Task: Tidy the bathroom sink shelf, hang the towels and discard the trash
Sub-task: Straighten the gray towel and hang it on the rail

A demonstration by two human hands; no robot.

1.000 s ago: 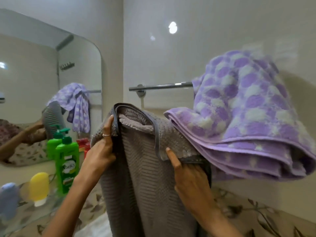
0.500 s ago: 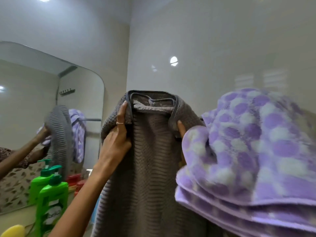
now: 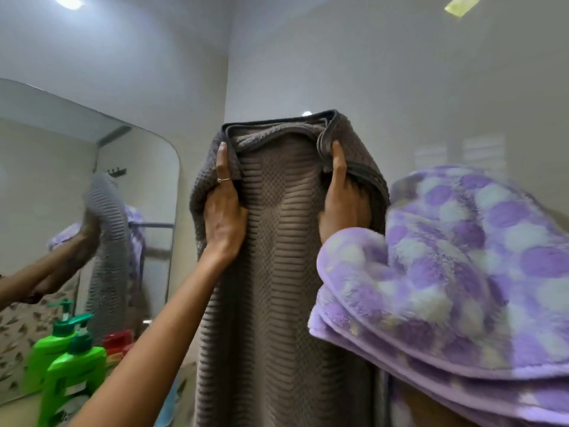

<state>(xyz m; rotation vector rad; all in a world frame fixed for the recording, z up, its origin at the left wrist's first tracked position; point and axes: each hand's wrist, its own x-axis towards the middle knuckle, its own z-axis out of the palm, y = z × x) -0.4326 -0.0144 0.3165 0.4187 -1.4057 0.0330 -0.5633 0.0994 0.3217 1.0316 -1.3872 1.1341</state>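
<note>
My left hand (image 3: pixel 223 211) and right hand (image 3: pixel 340 204) each clench a top corner of the grey towel (image 3: pixel 283 272) — my fingers mostly buried in its folds. The purple towel (image 3: pixel 455 272) covers my right forearm; the rail is hidden.

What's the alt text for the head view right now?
Both hands, left hand and right hand, hold a grey ribbed towel up by its top edge against a pale wall. A purple checked towel fills the right foreground; green pump bottle and mirror sit left.
</note>
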